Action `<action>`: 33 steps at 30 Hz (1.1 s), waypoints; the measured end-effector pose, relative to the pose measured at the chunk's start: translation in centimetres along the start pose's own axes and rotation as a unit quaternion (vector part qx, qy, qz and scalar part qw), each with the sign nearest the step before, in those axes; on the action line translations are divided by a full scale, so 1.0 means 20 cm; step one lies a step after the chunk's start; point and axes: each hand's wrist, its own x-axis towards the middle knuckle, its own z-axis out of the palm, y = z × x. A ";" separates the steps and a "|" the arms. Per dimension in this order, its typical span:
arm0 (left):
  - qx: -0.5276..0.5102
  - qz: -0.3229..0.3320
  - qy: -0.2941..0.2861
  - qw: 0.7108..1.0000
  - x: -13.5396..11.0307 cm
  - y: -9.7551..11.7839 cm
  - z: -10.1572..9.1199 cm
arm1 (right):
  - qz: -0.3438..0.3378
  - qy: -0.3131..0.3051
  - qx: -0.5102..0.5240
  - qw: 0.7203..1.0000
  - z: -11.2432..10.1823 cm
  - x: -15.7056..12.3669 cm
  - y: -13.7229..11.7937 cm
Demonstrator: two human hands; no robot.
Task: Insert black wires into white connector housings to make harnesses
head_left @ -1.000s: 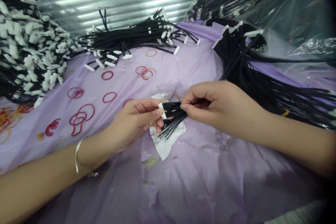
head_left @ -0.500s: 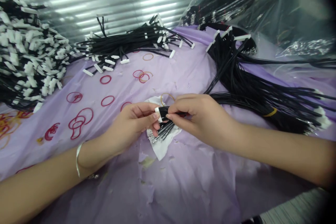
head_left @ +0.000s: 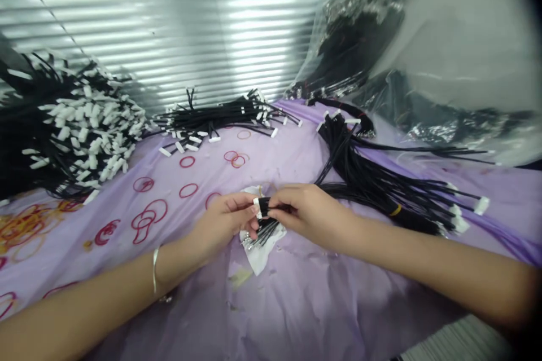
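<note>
Between thumb and fingers, my left hand [head_left: 231, 219] pinches a small white connector [head_left: 257, 208]. Black wires [head_left: 264, 206] run from that connector to my right hand [head_left: 307, 211], whose fingertips are closed on them just beside it. Under both hands, loose black wires with bare metal ends [head_left: 263, 232] fan out over a piece of white paper [head_left: 261, 259]. A long bundle of black wires [head_left: 355, 194], tied with a yellow band [head_left: 395, 210], stretches to the right behind my right hand. My right fingertips hide part of the wires.
A purple cloth [head_left: 296, 304] covers the table. Red rubber bands [head_left: 149, 215] lie scattered on the left. A heap of white-ended cables [head_left: 95, 135] stands far left, more cables [head_left: 212, 118] at the back. Clear plastic bags [head_left: 423, 84] fill the back right, near another wire bundle [head_left: 359, 163].
My view has tilted up and shifted, so the table things sit lower in the picture. Both hands keep the same grip on the connector and its wires.
</note>
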 end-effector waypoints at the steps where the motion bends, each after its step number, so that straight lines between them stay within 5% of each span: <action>1: -0.013 0.005 0.005 1.000 0.00 0.00 0.00 | 0.018 -0.008 -0.031 0.999 -0.03 -0.01 -0.02; 4: -0.034 0.015 0.001 0.999 0.01 0.00 0.01 | 0.049 0.001 -0.166 0.985 -0.11 -0.07 -0.08; 7: -0.042 0.015 -0.010 0.999 0.01 -0.01 0.00 | -0.032 0.063 -0.268 0.961 -0.13 -0.13 -0.14; 10: -0.058 0.022 -0.001 0.998 0.00 -0.01 0.00 | -0.108 0.076 -0.251 0.959 -0.05 -0.16 -0.17; 14: -0.046 0.039 0.009 0.998 -0.01 -0.01 0.01 | -0.141 -0.108 -0.203 0.963 0.03 -0.14 -0.16; 16: -0.019 0.052 0.001 0.998 -0.01 -0.01 0.01 | -0.203 -0.203 -0.173 0.942 -0.03 -0.10 -0.14; 18: 0.023 0.072 -0.008 0.997 -0.02 0.00 0.01 | -0.249 -0.230 -0.104 0.935 -0.15 -0.05 -0.11; 22: 0.104 0.121 -0.014 0.987 -0.05 0.02 0.03 | -0.136 -0.096 -0.124 0.978 -0.35 0.02 0.02; 26: 0.122 0.147 0.006 0.981 -0.08 0.01 0.06 | -0.083 -0.278 -0.048 0.956 -0.42 0.04 0.17; 33: 0.173 0.185 0.060 0.966 -0.08 -0.01 0.07 | -0.029 -0.263 -0.037 0.964 -0.48 0.08 0.33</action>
